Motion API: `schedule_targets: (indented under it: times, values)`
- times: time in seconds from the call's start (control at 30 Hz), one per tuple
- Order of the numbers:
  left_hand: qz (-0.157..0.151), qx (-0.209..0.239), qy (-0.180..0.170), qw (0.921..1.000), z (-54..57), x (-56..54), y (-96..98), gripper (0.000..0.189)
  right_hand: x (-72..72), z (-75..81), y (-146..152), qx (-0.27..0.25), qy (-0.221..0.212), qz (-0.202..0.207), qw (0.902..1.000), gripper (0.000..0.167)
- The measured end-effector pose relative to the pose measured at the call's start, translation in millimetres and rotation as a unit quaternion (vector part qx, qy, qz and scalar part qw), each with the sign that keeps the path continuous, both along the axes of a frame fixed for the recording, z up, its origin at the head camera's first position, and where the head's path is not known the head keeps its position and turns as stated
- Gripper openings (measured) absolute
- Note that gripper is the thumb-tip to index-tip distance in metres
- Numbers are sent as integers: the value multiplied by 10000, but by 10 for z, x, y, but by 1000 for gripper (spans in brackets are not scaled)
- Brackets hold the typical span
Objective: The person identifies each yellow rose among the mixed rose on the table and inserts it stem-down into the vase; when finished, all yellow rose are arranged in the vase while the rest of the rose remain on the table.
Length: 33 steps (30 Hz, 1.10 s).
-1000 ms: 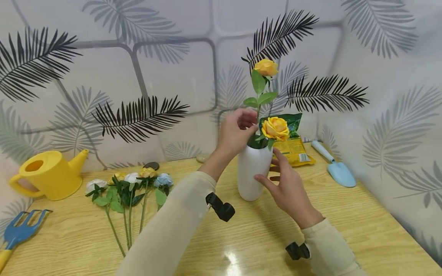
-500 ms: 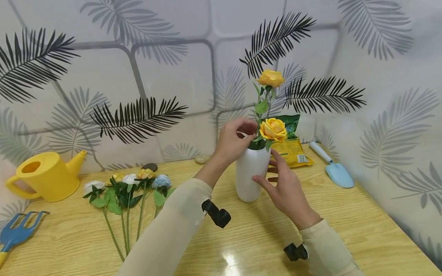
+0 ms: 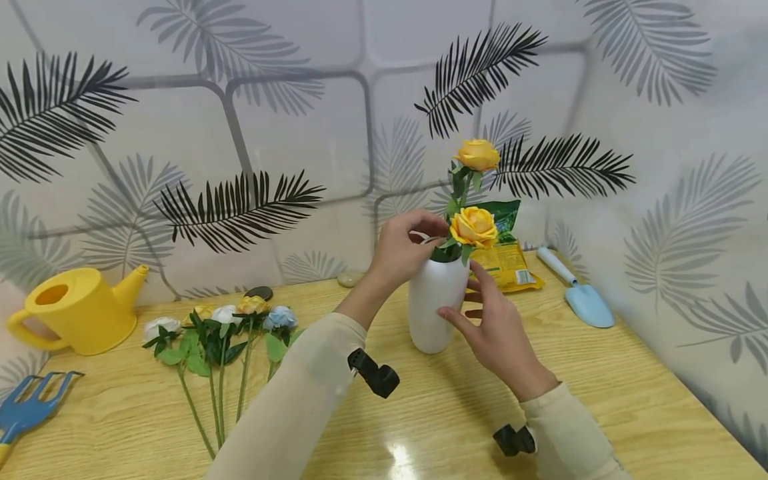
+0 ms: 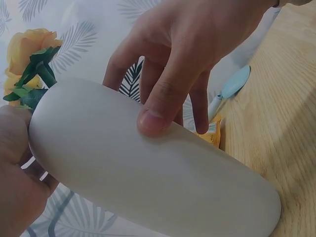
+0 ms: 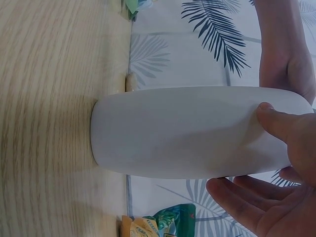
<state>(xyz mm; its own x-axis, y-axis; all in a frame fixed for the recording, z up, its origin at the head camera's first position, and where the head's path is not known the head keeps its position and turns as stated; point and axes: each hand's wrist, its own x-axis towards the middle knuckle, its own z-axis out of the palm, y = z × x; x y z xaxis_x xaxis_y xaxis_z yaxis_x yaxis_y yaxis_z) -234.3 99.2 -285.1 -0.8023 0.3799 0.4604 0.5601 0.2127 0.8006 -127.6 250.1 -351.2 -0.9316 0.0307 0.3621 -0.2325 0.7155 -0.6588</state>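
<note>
A white vase (image 3: 437,303) stands upright on the wooden table, two yellow roses in its mouth. The taller rose (image 3: 478,155) rises above the lower rose (image 3: 474,227), whose bloom sits just over the rim. At the mouth, my left hand (image 3: 405,247) pinches the taller rose's stem between thumb and curled fingers; the grip itself is partly hidden. My right hand (image 3: 501,330) holds the vase's right side, thumb on the front and fingers around the side. In the right wrist view, the right thumb (image 5: 276,121) lies against the white wall of the vase.
Several loose flowers (image 3: 225,320) lie left, beside a yellow watering can (image 3: 84,310) and a blue hand fork (image 3: 30,407). Behind the vase is a yellow and green packet (image 3: 507,267); a light-blue trowel (image 3: 588,303) lies to its right. Stones (image 3: 350,279) sit along the wall.
The taller rose has sunk lower into the vase, its bloom now nearer the other rose and slightly right. My left hand has come down to the rim; the right hand stays on the vase.
</note>
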Motion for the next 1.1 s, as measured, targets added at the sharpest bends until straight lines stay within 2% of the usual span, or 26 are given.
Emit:
schedule_targets:
  times: [0.2,0.43,0.7,1.1]
  values:
    - [-9,-41,-25,10000,5,-13,-11,12,-2,10,-3,21,15,-11,10000,85]
    - [-74,-117,109,9998,28,-18,-41,11,-9,14,-2,34,54,1,10000,85]
    - [-53,-511,658,9965,76,1,-75,16,-2,-1,2,38,127,26,9999,85]
    - [127,-924,1147,9890,91,38,-136,17,7,-8,1,126,135,24,9998,85]
